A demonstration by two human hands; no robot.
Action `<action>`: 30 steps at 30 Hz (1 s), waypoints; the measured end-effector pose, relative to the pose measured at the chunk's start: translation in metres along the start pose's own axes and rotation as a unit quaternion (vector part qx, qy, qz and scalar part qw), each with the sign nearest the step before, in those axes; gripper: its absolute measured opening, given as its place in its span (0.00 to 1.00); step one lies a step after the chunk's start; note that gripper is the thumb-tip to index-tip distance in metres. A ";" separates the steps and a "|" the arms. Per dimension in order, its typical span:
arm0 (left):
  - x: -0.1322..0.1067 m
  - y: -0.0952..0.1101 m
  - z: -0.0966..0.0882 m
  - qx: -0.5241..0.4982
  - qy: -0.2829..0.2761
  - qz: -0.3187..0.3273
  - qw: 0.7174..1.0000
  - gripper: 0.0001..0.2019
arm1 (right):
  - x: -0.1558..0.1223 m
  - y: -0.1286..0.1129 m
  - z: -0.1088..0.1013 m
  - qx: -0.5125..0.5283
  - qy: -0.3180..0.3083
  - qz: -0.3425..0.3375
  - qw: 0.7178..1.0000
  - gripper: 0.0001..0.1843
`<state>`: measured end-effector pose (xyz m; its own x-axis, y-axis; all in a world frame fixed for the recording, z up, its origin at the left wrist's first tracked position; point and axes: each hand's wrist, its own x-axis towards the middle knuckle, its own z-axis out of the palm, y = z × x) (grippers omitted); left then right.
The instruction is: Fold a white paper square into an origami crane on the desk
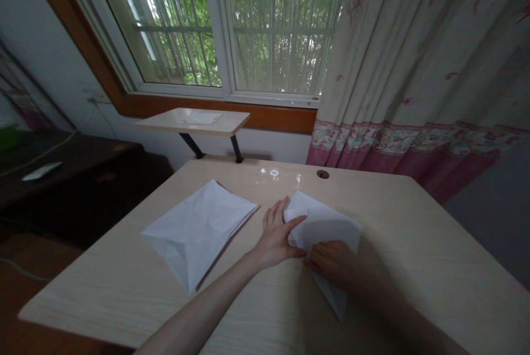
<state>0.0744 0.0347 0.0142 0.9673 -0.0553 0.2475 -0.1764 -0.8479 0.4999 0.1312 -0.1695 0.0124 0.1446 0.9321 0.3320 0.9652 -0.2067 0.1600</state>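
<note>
A white sheet of paper [327,225], partly folded, lies on the light wooden table [414,244] in front of me. My left hand [276,233] lies flat at the sheet's left edge, fingers stretched out and thumb over a raised fold. My right hand [333,261] rests on the sheet's lower part with fingers curled down, pressing the paper. To the left lies a stack of creased white paper [199,231], apart from both hands.
A round cable hole [322,174] is near the table's far edge. A small shelf [194,121] with a paper stands under the window. A floral curtain [414,68] hangs at the right. A dark cabinet [62,167] stands at the left.
</note>
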 end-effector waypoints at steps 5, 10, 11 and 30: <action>0.001 0.001 0.000 -0.001 0.002 -0.002 1.000 0.44 | -0.003 -0.002 -0.005 0.001 -0.017 0.006 1.000 0.16; 0.002 0.001 -0.002 -0.001 0.000 -0.003 1.000 0.44 | -0.007 -0.007 -0.012 0.010 -0.031 0.000 0.999 0.11; 0.002 0.001 -0.002 -0.001 -0.001 -0.005 1.000 0.44 | -0.008 -0.008 -0.013 0.013 -0.034 -0.003 0.999 0.10; 0.000 0.005 -0.001 0.018 0.021 0.010 1.000 0.42 | -0.025 -0.023 -0.022 0.035 -0.091 0.044 0.994 0.09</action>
<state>0.0734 0.0312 0.0179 0.9547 -0.0507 0.2931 -0.1883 -0.8658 0.4636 0.1008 -0.1950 0.0209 0.2595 0.9511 0.1678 0.9591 -0.2742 0.0707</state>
